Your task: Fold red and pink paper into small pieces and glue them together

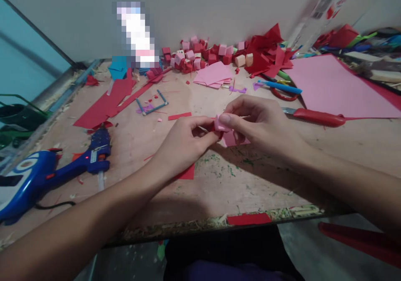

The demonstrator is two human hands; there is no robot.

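Between both hands, just above the wooden table (175,193), is a small pink paper-covered cube (222,123). My left hand (191,141) pinches its left side with thumb and index finger, and a bit of red shows there. On the right, my right hand (257,116) grips the cube with its thumb across the top. A pink paper piece (233,139) is visible below the fingers, partly hidden by them; whether it joins the cube I cannot tell. Red paper (187,173) lies beneath my left wrist, and a narrow red strip (179,116) lies beyond that hand.
A blue glue gun (100,147) rests at left. Several red and pink cubes (197,55) are heaped at the back beside crumpled red paper (271,53). A red-handled cutter (319,117), scissors (283,93) and pink sheets (341,84) lie right. A clear bottle (319,17) stands behind.
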